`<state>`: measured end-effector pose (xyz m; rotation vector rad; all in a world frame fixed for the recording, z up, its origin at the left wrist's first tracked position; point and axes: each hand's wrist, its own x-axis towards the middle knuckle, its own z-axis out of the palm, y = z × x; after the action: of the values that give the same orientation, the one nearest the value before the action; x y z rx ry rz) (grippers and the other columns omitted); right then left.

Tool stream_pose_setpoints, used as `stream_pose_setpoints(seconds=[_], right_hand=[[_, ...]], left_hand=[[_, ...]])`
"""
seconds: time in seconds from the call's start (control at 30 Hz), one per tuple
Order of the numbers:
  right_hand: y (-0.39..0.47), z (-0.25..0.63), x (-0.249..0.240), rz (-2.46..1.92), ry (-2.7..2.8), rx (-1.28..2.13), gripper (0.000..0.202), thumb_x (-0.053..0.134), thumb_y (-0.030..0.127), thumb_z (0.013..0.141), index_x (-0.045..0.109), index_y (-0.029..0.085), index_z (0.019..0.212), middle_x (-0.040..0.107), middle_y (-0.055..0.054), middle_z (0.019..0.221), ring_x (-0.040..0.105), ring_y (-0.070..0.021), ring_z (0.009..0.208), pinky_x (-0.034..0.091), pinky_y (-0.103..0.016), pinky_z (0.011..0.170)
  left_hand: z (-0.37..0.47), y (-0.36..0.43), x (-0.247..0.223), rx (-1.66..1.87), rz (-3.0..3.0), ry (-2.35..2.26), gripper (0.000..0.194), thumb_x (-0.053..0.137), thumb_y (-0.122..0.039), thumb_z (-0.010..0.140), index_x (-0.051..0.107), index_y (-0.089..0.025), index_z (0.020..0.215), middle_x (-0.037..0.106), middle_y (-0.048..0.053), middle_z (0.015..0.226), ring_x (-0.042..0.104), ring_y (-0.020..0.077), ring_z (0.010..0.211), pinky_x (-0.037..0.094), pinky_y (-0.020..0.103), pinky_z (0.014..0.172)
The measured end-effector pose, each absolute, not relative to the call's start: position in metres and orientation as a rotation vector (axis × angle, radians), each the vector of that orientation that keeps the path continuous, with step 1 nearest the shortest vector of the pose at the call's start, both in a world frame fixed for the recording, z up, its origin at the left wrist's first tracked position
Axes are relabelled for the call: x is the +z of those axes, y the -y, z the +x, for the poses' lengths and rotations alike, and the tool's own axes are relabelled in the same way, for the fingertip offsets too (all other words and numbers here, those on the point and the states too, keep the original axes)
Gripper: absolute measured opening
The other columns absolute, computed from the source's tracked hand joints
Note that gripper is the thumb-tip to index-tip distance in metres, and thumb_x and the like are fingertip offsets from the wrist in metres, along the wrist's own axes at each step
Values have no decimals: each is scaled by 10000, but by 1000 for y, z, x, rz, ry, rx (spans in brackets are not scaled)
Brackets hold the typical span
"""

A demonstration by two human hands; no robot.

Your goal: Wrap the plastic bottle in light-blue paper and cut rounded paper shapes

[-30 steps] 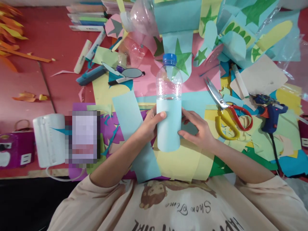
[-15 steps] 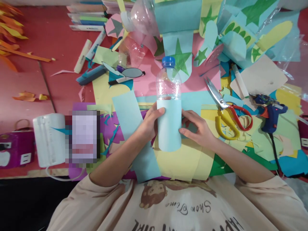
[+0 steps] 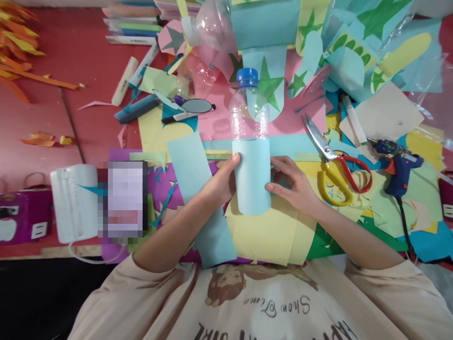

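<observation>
A clear plastic bottle with a blue cap is held in front of me, its lower half wrapped in light blue paper. Gripping its left side is my left hand, thumb on the paper and the other fingers hidden behind the bottle. On the opposite side my right hand steadies it with curled fingers, the thumb tip at the paper's edge. Beneath the bottle lie yellow paper sheets. A light blue paper strip slants under my left forearm.
Scissors with red and yellow handles lie to the right, beside a blue glue gun with a cable. Left are a phone and a white device. Star-decorated paper pieces, markers and scraps surround the far side.
The bottle has shifted slightly up and its cap end has moved away from me, with both hands keeping contact. The whole view has shifted a little.
</observation>
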<state>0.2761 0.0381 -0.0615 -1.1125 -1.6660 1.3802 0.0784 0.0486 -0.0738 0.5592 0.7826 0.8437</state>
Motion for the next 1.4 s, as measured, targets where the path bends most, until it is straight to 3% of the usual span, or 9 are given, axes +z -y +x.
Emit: stream_pose_setpoints(seconds=[0.2,0.47,0.77,1.27,1.4], right_hand=[[-36,277,-61,-1039,1721,1365,630,613,401,893,374,351,1473,575,-45,1072,586,-145,870,555,-333,821],[-37,276,-60,-1008,1770,1347,558,593,388,908,446,319,1441,586,-51,1024,602,-147,867,556,-323,816],[-34,274,-59,-999,1811,1311,565,569,412,917,426,315,1456,596,-47,986,598,-156,843,557,-323,792],[-34,275,-62,-1010,1846,1311,579,531,407,938,357,339,1487,579,-57,1061,564,-171,905,522,-350,845],[-36,275,-61,-1015,1853,1333,580,516,427,941,352,339,1490,570,-56,1045,547,-176,902,515,-355,843]], left_hand=[[81,-46,-78,863,558,-852,725,552,-763,746,649,-160,1137,750,115,1032,661,334,1103,541,447,965],[85,-41,-76,925,620,-972,797,513,-816,719,658,-139,1113,755,114,945,689,328,1037,581,428,880],[85,-39,-76,1001,685,-1089,835,539,-832,674,611,-146,1145,746,117,967,698,324,997,593,410,813],[83,-39,-78,990,661,-981,768,534,-782,734,592,-145,1159,739,119,993,693,318,1002,576,413,839],[80,-40,-76,956,686,-914,756,645,-722,684,585,-156,1182,728,126,1043,685,326,1003,578,409,819]])
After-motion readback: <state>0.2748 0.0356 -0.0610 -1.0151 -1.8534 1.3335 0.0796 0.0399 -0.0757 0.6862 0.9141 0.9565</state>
